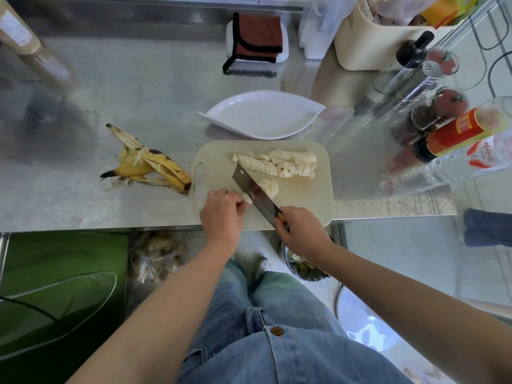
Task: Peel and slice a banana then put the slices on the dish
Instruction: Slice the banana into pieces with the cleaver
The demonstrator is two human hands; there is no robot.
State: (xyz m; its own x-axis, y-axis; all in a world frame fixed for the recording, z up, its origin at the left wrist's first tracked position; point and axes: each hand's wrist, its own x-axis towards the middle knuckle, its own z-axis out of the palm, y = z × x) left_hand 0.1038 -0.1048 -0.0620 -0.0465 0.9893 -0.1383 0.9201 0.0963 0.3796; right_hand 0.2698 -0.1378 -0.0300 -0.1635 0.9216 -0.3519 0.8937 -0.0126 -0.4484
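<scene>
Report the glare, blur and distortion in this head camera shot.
Head view: bright glare washes the steel counter at left; wide-angle distortion stretches and smears the bottles at right; the centre is sharp, so the left hand holding the banana end, the right hand gripping the knife and the banana slices read clearly.

Pale banana slices fanned on board, white leaf-shaped dish just beyond

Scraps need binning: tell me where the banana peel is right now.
In the head view the banana peel lies on the steel counter, just left of the cutting board; the white dish sits farther right.
</scene>
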